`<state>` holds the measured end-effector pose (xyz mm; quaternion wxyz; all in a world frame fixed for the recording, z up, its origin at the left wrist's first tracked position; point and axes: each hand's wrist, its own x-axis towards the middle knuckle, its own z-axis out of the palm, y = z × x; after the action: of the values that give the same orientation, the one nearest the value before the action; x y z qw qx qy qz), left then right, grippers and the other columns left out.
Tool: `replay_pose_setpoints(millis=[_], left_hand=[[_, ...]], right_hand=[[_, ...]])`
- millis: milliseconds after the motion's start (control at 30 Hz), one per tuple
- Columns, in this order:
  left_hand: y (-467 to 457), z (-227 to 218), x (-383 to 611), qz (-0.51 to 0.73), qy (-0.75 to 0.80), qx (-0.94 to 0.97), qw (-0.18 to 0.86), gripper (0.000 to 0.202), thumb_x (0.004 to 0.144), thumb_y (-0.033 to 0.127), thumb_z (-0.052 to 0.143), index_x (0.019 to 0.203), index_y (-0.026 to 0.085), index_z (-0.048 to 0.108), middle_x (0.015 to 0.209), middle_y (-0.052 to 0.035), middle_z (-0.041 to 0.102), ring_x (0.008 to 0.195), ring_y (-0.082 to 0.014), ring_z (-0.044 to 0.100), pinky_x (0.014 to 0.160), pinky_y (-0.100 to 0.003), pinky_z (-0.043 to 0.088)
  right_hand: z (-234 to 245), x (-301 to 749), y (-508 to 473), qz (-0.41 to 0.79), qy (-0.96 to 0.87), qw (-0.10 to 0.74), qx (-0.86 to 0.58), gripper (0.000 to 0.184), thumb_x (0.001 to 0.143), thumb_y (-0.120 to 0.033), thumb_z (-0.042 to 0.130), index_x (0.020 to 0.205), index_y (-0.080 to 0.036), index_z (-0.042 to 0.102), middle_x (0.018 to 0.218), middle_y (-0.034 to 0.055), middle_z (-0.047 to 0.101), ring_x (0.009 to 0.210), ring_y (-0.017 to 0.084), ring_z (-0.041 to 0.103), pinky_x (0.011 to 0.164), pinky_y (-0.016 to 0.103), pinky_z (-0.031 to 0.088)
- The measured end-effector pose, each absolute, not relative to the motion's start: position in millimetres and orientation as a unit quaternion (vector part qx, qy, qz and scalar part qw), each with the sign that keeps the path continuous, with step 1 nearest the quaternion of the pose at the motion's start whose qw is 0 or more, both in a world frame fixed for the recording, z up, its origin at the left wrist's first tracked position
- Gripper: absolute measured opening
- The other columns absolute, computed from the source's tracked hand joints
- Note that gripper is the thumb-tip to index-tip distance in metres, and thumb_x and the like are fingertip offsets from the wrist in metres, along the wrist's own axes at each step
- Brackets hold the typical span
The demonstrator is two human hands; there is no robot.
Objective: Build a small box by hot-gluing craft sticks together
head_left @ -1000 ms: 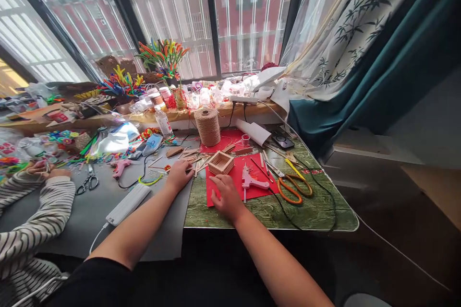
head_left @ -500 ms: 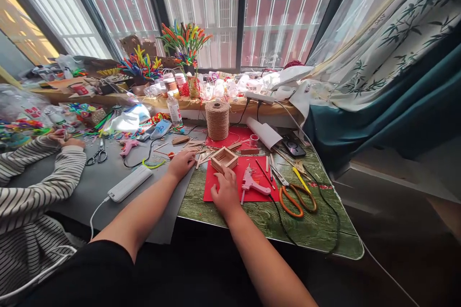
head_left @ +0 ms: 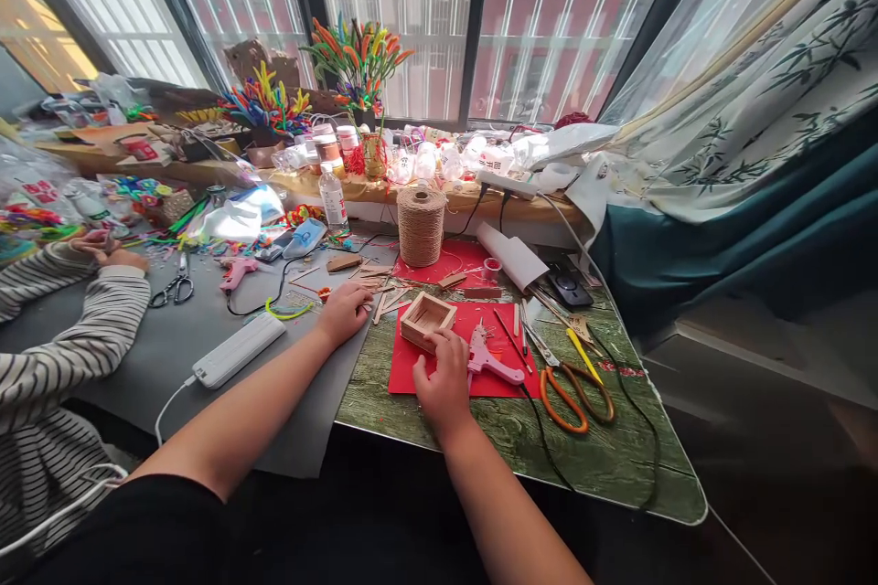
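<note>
A small open-topped box [head_left: 415, 333] made of wooden sticks sits on a red sheet [head_left: 404, 375]. My right hand [head_left: 444, 384] is at its near right corner, thumb and fingers apart, fingertips at the box wall; whether they press on it I cannot tell. Just right of that hand lies a pink glue gun [head_left: 495, 366]. My left hand [head_left: 345, 314] rests palm down on the grey mat, fingers loosely stretched beside loose wooden sticks [head_left: 390, 303]. I see nothing held in it, though its underside is hidden.
Large orange-handled scissors [head_left: 566, 402], a yellow cutter [head_left: 583, 349] and a pencil [head_left: 508, 331] lie to the right. Behind the box stands a twine spool [head_left: 421, 228]. A white power strip [head_left: 240, 352] is at left, near a co-worker's striped sleeves [head_left: 113, 329]. Cords cross the table.
The box has turned slightly on the red sheet. My right hand has shifted a little to the right along its near side. My left hand stays by the sticks; the view has shifted slightly.
</note>
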<state>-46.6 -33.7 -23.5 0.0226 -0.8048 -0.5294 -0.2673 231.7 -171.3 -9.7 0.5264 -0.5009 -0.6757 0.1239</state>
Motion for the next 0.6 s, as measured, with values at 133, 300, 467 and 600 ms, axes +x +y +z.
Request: replay_pose_setpoints(millis=[133, 300, 467, 600], left_hand=[[-32.6, -24.8, -47.6, -0.262, -0.538, -0.8, 0.023, 0.023, 0.085, 0.019, 0.057, 0.101, 0.024, 0.072, 0.114, -0.0079, 0.071, 0.116, -0.0275, 0.061, 0.106, -0.044, 0.047], [-31.6, -24.0, -46.0, -0.246, -0.552, -0.797, 0.009, 0.017, 0.088, 0.027, 0.059, 0.099, 0.024, 0.073, 0.114, -0.0076, 0.071, 0.113, -0.0277, 0.06, 0.105, -0.044, 0.046], [-30.1, -23.0, -44.0, -0.242, -0.555, -0.796, -0.006, 0.018, 0.09, 0.03, 0.058, 0.098, 0.024, 0.073, 0.111, -0.0085, 0.071, 0.112, -0.0282, 0.06, 0.104, -0.044, 0.046], [-29.2, -23.8, -44.0, -0.243, -0.554, -0.796, -0.008, 0.017, 0.091, 0.031, 0.058, 0.097, 0.024, 0.072, 0.11, -0.0078, 0.071, 0.113, -0.028, 0.06, 0.105, -0.043, 0.045]], right_hand=[[-7.9, 236.5, -173.0, 0.107, -0.66, 0.552, -0.498, 0.045, 0.091, -0.015, 0.056, 0.136, -0.024, 0.054, 0.143, 0.0138, 0.052, 0.136, 0.031, 0.048, 0.117, 0.057, 0.039], [-13.1, 234.9, -171.7, 0.13, -0.687, 0.516, -0.495, 0.051, 0.089, -0.015, 0.056, 0.14, -0.024, 0.053, 0.149, 0.0147, 0.051, 0.142, 0.033, 0.044, 0.119, 0.06, 0.037], [-17.5, 233.6, -168.1, 0.158, -0.705, 0.483, -0.495, 0.053, 0.087, -0.013, 0.057, 0.139, -0.023, 0.057, 0.157, 0.0127, 0.048, 0.149, 0.034, 0.037, 0.123, 0.06, 0.035], [-14.5, 233.2, -167.9, 0.169, -0.717, 0.453, -0.502, 0.051, 0.086, -0.012, 0.058, 0.135, -0.022, 0.062, 0.159, 0.0104, 0.048, 0.153, 0.034, 0.031, 0.125, 0.058, 0.033]])
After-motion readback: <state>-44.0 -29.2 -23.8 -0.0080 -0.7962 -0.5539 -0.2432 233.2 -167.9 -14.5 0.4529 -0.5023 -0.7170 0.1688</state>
